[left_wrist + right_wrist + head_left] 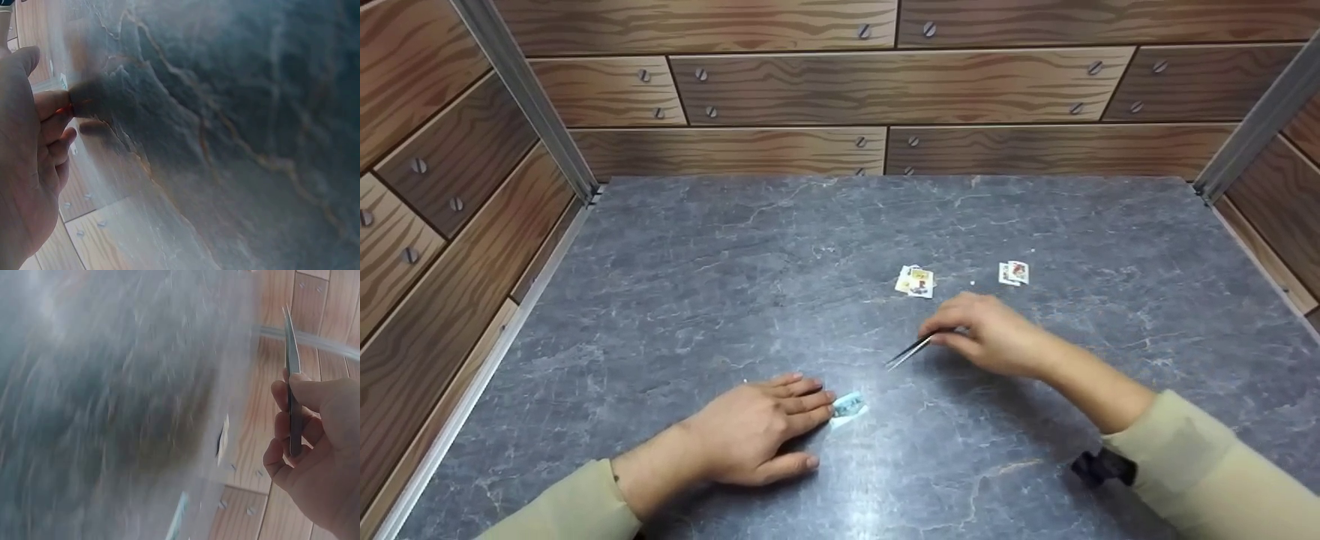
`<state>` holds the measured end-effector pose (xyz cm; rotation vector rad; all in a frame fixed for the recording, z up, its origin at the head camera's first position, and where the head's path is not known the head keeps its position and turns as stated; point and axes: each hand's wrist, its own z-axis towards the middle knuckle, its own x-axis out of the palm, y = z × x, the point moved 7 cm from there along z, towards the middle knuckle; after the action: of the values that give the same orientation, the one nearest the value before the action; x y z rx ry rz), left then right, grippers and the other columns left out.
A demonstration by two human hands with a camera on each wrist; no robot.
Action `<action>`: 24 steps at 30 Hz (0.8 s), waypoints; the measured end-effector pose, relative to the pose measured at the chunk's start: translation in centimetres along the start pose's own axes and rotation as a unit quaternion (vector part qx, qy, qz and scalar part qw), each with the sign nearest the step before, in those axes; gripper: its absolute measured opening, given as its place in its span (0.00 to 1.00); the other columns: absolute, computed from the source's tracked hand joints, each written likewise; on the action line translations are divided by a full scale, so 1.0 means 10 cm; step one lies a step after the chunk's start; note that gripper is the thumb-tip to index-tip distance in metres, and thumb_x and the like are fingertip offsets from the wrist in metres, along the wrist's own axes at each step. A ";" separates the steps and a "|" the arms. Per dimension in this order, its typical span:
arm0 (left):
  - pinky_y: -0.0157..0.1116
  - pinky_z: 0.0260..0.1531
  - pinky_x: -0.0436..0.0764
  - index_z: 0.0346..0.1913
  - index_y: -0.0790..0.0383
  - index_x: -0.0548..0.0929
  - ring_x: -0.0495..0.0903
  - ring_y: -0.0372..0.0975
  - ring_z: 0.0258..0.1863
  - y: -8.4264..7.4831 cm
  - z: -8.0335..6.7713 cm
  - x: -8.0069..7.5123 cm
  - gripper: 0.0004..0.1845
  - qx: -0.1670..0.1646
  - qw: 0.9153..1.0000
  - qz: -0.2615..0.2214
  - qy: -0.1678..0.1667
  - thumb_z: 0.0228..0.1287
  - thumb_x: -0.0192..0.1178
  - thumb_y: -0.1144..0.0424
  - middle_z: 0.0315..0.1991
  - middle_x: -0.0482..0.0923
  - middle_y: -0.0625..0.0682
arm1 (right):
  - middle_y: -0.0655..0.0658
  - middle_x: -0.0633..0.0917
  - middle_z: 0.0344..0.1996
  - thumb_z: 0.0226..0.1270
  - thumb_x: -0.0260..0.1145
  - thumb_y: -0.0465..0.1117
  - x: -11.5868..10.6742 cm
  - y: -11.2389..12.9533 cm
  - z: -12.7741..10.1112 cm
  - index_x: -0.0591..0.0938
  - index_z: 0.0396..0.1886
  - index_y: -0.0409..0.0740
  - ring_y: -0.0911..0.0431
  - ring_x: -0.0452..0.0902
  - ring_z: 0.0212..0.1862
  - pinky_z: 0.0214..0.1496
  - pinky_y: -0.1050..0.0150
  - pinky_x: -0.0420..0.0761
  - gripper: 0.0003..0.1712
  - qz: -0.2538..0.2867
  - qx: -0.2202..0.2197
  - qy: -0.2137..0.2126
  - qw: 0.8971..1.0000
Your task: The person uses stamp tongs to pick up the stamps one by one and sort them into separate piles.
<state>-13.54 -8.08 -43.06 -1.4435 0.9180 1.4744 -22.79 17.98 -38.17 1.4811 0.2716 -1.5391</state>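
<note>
My left hand (757, 431) lies flat on the grey stone table (697, 277), fingers straight, their tips touching a small pale blue stamp (848, 406). In the left wrist view the left hand (34, 152) fills the left edge and the stamp is a blur by the fingertips. My right hand (990, 334) pinches metal tweezers (911, 351), whose tips point down-left towards the stamp, a short gap away. In the right wrist view the tweezers (292, 382) stand up from the curled fingers (292, 439). Two small clusters of colourful stamps (916, 281) (1014, 272) lie beyond the right hand.
Wood-patterned walls (825, 90) enclose the table at the back and on both sides, with metal corner posts (529, 97). A dark strap (1102, 466) sits at my right wrist by the beige sleeve.
</note>
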 end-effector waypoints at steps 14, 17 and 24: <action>0.47 0.79 0.63 0.78 0.65 0.72 0.68 0.51 0.77 0.01 0.01 0.00 0.36 -0.002 1.000 0.002 0.001 0.85 0.41 0.40 0.76 0.71 0.58 | 0.50 0.90 0.42 0.74 0.70 0.36 0.35 0.13 0.06 0.92 0.48 0.47 0.50 0.84 0.47 0.52 0.46 0.83 0.09 -0.013 -0.001 0.055 0.998; 0.47 0.79 0.63 0.77 0.64 0.73 0.68 0.50 0.77 0.01 0.01 0.00 0.36 -0.001 1.000 0.001 -0.001 0.85 0.42 0.40 0.76 0.72 0.58 | 0.50 0.91 0.42 0.74 0.70 0.35 0.37 0.13 0.05 0.92 0.48 0.47 0.49 0.85 0.47 0.54 0.46 0.83 0.09 -0.015 0.003 0.058 0.998; 0.47 0.80 0.62 0.78 0.64 0.72 0.68 0.50 0.77 0.02 0.00 0.01 0.36 -0.005 1.000 -0.001 0.004 0.85 0.40 0.39 0.76 0.71 0.57 | 0.48 0.91 0.43 0.74 0.69 0.35 0.43 0.16 0.09 0.92 0.48 0.46 0.49 0.87 0.48 0.55 0.45 0.84 0.09 -0.001 -0.005 0.066 0.998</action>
<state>-13.69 -8.13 -43.14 -1.4574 0.9163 1.4745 -21.45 14.53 -40.95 1.5784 0.3578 -1.4421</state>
